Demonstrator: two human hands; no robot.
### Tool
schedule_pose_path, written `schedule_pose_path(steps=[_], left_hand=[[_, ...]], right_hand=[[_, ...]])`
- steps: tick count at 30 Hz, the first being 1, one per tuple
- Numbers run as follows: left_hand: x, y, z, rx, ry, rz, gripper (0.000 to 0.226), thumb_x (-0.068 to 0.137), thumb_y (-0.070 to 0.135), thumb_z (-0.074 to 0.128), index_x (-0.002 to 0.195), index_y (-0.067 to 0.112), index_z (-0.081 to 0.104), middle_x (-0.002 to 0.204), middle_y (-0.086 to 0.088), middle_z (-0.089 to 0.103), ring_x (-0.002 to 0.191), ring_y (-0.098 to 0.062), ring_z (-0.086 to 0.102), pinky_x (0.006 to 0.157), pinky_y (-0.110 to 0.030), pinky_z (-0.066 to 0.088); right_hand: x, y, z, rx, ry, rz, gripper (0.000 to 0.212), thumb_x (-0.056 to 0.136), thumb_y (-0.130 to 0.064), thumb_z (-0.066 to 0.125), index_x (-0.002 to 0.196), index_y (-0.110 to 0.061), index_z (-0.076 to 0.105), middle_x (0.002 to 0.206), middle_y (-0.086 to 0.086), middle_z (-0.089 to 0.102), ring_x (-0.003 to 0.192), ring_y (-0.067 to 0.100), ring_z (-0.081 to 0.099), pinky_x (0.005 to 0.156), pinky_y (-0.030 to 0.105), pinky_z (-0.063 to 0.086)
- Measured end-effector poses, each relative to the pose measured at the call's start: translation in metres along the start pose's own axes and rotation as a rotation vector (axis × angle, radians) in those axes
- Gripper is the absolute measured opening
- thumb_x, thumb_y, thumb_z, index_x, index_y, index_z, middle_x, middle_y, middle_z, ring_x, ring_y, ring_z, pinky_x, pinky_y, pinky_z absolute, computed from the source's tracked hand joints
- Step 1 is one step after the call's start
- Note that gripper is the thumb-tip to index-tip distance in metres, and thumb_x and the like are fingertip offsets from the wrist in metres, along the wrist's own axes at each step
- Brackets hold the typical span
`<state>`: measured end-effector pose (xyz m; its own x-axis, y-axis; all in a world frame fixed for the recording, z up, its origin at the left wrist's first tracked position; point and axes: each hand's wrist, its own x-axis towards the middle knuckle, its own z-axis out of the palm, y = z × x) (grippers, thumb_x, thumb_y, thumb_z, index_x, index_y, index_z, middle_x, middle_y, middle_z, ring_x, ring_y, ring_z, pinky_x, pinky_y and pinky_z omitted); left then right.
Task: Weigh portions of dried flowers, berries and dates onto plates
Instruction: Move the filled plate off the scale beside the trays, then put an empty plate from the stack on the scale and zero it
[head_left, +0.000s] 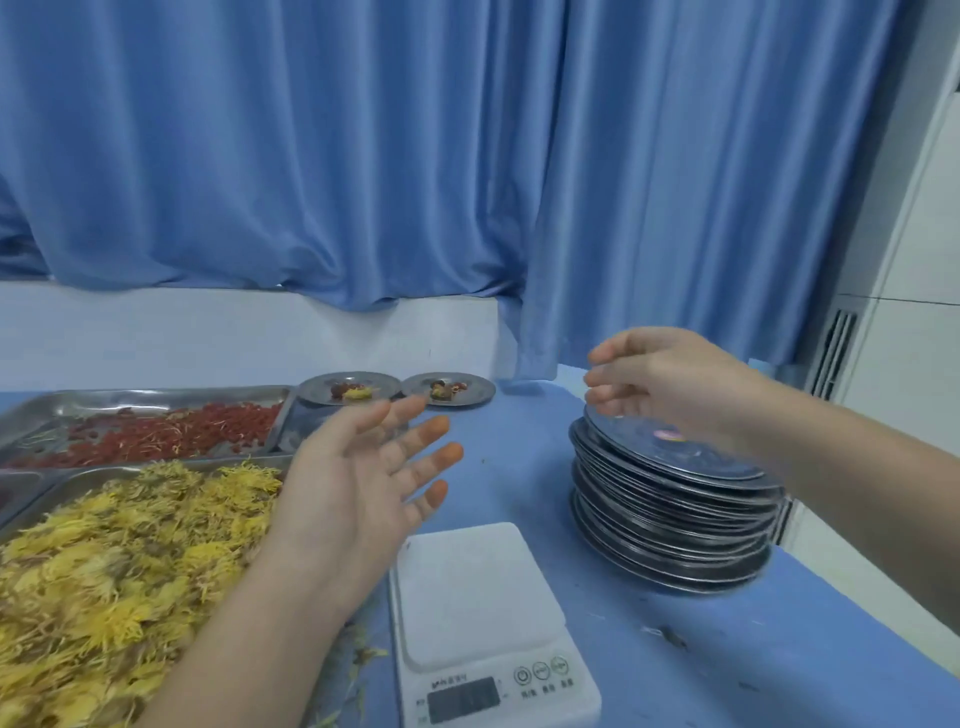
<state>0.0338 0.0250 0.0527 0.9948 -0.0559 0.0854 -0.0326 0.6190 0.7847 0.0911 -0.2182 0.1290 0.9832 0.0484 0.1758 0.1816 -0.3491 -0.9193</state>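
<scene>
Left hand (358, 467) spread open, empty, near white digital scale (467, 587); right hand (670, 379) loosely curled, empty, over stacked round steel plates (670, 519).

Single wide-angle view from the head. Faced forward and down across the desk (524, 467) toward a blue curtain (363, 156). Close in; the scale (478, 597) sat low in frame, near the wearer.

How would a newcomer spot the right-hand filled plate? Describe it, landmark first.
Go to the far edge of the blue table, just below the blue curtain. Two small round metal plates with little portions lie side by side there. Take the right plate, which stands clear on the bare table toward the plate stack; the left plate sits right beside the berry tray.
</scene>
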Motion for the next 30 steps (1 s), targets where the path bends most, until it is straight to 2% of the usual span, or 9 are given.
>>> schedule_pose_path(steps=[4,7,10,12,15,19,22,26,30], left_hand=[[-0.009,-0.015,-0.011,-0.061,0.081,-0.035,0.025,0.090,0.033,0.049,0.092,0.016,0.068,0.084,-0.005,0.070,0.078,-0.024,0.066,0.070,-0.034,0.041],[-0.014,-0.026,-0.023,-0.098,0.132,-0.046,0.027,0.090,0.034,0.049,0.101,0.016,0.067,0.082,-0.004,0.069,0.078,-0.023,0.062,0.070,-0.034,0.039],[-0.019,-0.033,-0.031,-0.088,0.157,-0.047,0.025,0.089,0.034,0.052,0.100,0.017,0.066,0.080,-0.003,0.069,0.075,-0.023,0.061,0.069,-0.034,0.039],[-0.021,-0.037,-0.032,-0.080,0.147,-0.050,0.024,0.088,0.034,0.053,0.099,0.017,0.066,0.081,-0.004,0.069,0.073,-0.022,0.061,0.068,-0.034,0.039],[-0.023,-0.039,-0.032,-0.067,0.148,-0.048,0.025,0.087,0.034,0.055,0.100,0.016,0.067,0.081,-0.005,0.069,0.072,-0.023,0.061,0.068,-0.035,0.039],[-0.022,-0.039,-0.035,-0.057,0.157,-0.032,0.025,0.089,0.034,0.053,0.101,0.015,0.066,0.079,-0.005,0.068,0.071,-0.023,0.060,0.067,-0.036,0.039],[-0.022,-0.038,-0.036,-0.060,0.162,-0.025,0.026,0.090,0.034,0.052,0.101,0.015,0.066,0.079,-0.005,0.068,0.072,-0.023,0.058,0.067,-0.036,0.038],[-0.022,-0.038,-0.036,-0.064,0.154,-0.021,0.026,0.091,0.034,0.051,0.102,0.015,0.065,0.078,-0.005,0.067,0.071,-0.023,0.058,0.067,-0.035,0.038],[-0.022,-0.038,-0.036,-0.062,0.159,-0.018,0.026,0.090,0.034,0.051,0.101,0.015,0.066,0.077,-0.004,0.067,0.070,-0.023,0.058,0.068,-0.035,0.038]], right_hand=[[-0.009,0.027,-0.041,-0.838,0.094,-0.174,0.014,0.085,-0.027,0.066,0.098,-0.023,0.064,0.090,-0.008,0.069,0.087,0.014,0.064,0.083,0.028,0.049],[-0.018,0.046,-0.053,-1.005,-0.048,-0.162,0.028,0.087,-0.034,0.061,0.112,-0.023,0.063,0.107,-0.008,0.067,0.100,0.012,0.061,0.092,0.025,0.045],[-0.023,0.060,-0.055,-1.144,-0.139,-0.126,0.026,0.089,-0.030,0.052,0.109,-0.017,0.063,0.110,-0.001,0.068,0.104,0.020,0.060,0.094,0.033,0.045],[-0.023,0.066,-0.054,-1.176,-0.109,-0.143,0.025,0.087,-0.022,0.047,0.105,-0.013,0.063,0.106,0.006,0.069,0.103,0.026,0.060,0.091,0.040,0.048],[-0.022,0.068,-0.054,-1.183,-0.089,-0.171,0.024,0.084,-0.022,0.047,0.101,-0.019,0.064,0.104,-0.001,0.070,0.101,0.023,0.062,0.088,0.038,0.050],[-0.016,0.060,-0.057,-1.197,-0.148,-0.098,0.038,0.083,-0.030,0.053,0.118,-0.020,0.061,0.115,-0.004,0.067,0.108,0.020,0.060,0.093,0.033,0.048],[-0.012,0.056,-0.060,-1.173,-0.153,-0.077,0.037,0.079,-0.028,0.056,0.113,-0.016,0.064,0.107,0.001,0.071,0.104,0.023,0.061,0.090,0.033,0.050],[-0.012,0.055,-0.062,-1.140,-0.117,-0.138,0.038,0.075,-0.026,0.063,0.112,-0.024,0.067,0.094,-0.013,0.070,0.089,0.012,0.061,0.076,0.019,0.046],[-0.011,0.059,-0.062,-1.097,-0.082,-0.175,0.035,0.073,-0.024,0.064,0.107,-0.024,0.068,0.085,-0.016,0.068,0.084,0.009,0.061,0.073,0.018,0.046]])
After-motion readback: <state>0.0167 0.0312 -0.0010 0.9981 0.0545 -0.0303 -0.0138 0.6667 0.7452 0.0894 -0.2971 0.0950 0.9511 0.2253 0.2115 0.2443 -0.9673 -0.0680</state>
